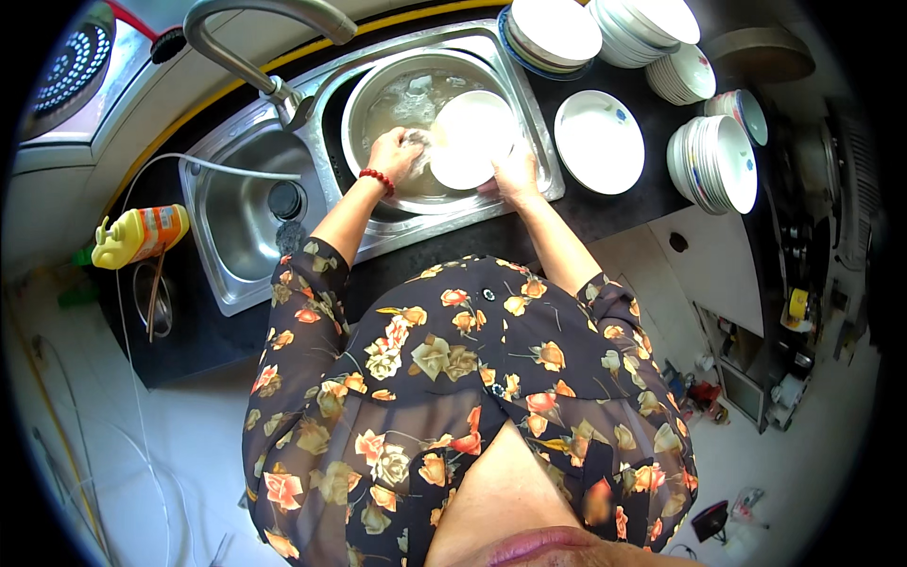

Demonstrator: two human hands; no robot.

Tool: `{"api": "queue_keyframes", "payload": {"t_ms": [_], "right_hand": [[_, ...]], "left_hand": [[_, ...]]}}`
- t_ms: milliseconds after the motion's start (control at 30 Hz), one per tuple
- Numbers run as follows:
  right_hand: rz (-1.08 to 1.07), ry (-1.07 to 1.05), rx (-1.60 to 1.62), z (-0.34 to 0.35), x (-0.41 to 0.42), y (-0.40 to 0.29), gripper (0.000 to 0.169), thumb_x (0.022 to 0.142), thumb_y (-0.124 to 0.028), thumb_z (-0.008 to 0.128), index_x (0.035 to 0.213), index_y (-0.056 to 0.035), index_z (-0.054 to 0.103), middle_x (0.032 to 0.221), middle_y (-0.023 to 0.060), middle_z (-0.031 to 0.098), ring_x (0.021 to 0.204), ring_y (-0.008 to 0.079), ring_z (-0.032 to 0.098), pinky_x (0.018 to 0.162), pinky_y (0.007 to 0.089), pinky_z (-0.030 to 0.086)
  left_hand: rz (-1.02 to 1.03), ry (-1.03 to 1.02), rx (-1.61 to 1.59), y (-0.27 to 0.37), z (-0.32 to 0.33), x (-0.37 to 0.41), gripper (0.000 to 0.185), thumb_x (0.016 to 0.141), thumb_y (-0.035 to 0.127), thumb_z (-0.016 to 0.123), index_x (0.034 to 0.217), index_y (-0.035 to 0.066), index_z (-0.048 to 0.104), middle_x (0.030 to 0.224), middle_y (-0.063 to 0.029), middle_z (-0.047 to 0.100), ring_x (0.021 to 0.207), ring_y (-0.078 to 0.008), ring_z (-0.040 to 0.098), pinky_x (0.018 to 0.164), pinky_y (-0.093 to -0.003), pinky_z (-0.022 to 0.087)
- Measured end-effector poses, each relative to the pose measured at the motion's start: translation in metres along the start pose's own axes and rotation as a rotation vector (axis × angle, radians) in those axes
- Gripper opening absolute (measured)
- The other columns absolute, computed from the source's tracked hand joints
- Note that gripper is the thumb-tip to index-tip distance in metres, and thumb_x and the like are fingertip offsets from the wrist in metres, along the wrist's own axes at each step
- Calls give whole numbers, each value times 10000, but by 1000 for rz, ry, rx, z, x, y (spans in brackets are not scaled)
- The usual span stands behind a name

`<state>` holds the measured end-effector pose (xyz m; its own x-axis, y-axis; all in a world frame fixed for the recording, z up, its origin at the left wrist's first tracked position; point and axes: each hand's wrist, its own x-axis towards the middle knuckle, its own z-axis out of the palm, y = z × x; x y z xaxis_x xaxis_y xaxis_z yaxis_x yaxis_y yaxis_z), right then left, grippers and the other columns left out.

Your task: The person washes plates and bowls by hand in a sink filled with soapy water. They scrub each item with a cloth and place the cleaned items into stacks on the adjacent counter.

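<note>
A white plate (pixel 473 139) is tilted over a round metal basin (pixel 358 81) of cloudy, sudsy water, which stands in the right bowl of a steel double sink. At the plate's lower right rim, my right hand (pixel 517 173) grips it, with part of the fingers hidden. My left hand (pixel 394 156), with a red bead bracelet at the wrist, is closed on a wet, greyish scrubber or cloth (pixel 419 145) beside the plate's left edge. Another white plate (pixel 599 142) with a small blue flower lies on the dark counter right of the sink.
Stacks of bowls (pixel 716 164) and plates (pixel 556 32) stand at the right. The faucet (pixel 276 78) arches behind the sink. A white hose (pixel 234 169) reaches into the left sink bowl (pixel 237 212). A yellow pump bottle (pixel 138 236) lies near the left edge.
</note>
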<state>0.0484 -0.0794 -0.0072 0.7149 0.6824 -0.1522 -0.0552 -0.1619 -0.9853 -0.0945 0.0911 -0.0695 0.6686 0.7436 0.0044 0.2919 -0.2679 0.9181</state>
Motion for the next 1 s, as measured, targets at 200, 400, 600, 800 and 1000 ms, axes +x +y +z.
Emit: {"api": "queue_keyframes", "payload": {"t_ms": [200, 400, 600, 800, 1000], "right_hand": [[111, -263, 312, 7, 1, 27, 369, 808, -56, 508, 1152, 24, 400, 1003, 195, 527, 740, 335, 634, 480, 384, 591], [194, -413, 308, 9, -15, 17, 441, 793, -7, 486, 1215, -13, 358, 1086, 191, 513, 859, 332, 626, 579, 407, 598], [296, -508, 410, 9, -14, 22, 487, 770, 18, 498, 1226, -39, 334, 1089, 176, 520, 905, 338, 617, 705, 459, 572], [310, -526, 434, 8, -19, 20, 558, 726, 72, 458, 1252, -55, 319, 1169, 163, 459, 973, 317, 586, 728, 468, 563], [291, -547, 453, 8, -20, 20, 513, 745, 74, 467, 1231, -32, 344, 1133, 168, 500, 960, 340, 591, 721, 494, 561]], "left_hand": [[-15, -41, 343, 20, 24, -11, 387, 768, 200, 614, 1080, -24, 561, 1022, -202, 576, 949, -293, 562, 827, -359, 447], [-161, 104, 381, 18, 59, 4, 418, 762, 198, 565, 1089, -62, 533, 1211, -262, 443, 1118, -397, 446, 971, -416, 364], [153, 46, 139, 37, 74, -1, 464, 772, 111, 612, 1207, -9, 501, 1297, -216, 431, 1190, -325, 440, 993, -337, 360], [458, -255, -60, 41, 52, -30, 443, 772, 69, 624, 1205, 55, 531, 1140, -142, 582, 1065, -292, 548, 930, -336, 414], [524, 114, 265, 42, 65, -10, 298, 725, 121, 660, 997, 29, 581, 1043, -165, 570, 983, -346, 525, 872, -395, 423]]}}
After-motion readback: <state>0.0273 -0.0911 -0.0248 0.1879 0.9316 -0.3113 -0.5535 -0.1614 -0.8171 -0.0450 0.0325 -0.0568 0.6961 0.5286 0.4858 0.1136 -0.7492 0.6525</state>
